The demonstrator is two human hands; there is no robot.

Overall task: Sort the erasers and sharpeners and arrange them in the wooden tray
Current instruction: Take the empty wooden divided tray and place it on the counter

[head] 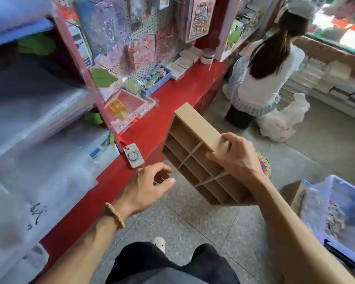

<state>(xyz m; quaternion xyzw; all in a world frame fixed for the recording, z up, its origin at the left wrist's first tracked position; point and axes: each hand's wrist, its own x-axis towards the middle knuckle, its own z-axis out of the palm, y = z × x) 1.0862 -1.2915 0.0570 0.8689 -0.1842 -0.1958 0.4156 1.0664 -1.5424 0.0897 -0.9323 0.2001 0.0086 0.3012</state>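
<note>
Stationery shop, red tabletop (178,93) w/ a phone (133,155) lying near its front edge, pegboard display behind, another person seated at far right. Left hand (150,185) hovers empty, fingers loosely curled & apart, just beside the wooden tray (195,150), which the right hand (234,158) grips by its upper side wall, holding it tilted in mid-air over the floor, compartments all empty. Tray looks light, stiff & thin-walled, prob. best held by the outer frame, not the slim dividers; no legible brand on it, and dark handwriting on the clear bins at left is too blurred to read.
</note>
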